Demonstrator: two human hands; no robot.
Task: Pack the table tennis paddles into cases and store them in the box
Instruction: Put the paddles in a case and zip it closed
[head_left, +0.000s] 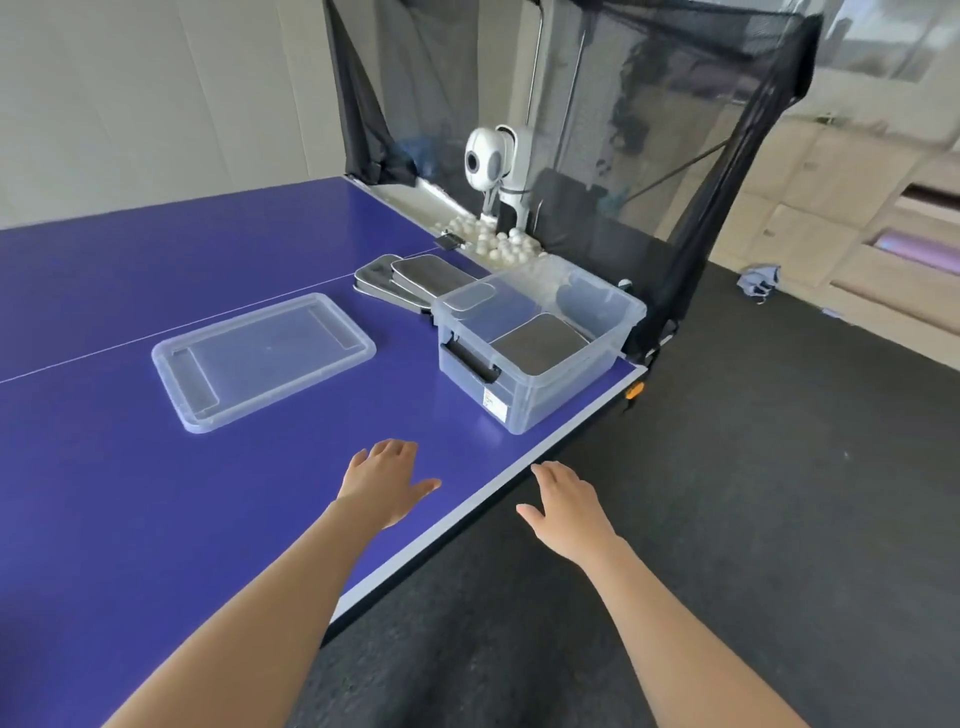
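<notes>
Both hands reach out empty, fingers spread: left hand (387, 480) over the table (130, 519) near its right edge, right hand (563, 506) just past it. One lid (262, 358) lies off, leaving the box (537, 345) at the far right corner open; two cases (540, 343) inside, two more cases (410, 280) stacked behind, probably awaiting storage

Left hand (388, 480) and right hand (563, 505): both bare, forearms uncovered to frame edge. No rings or watch apparent, though resolution is limited.
</notes>
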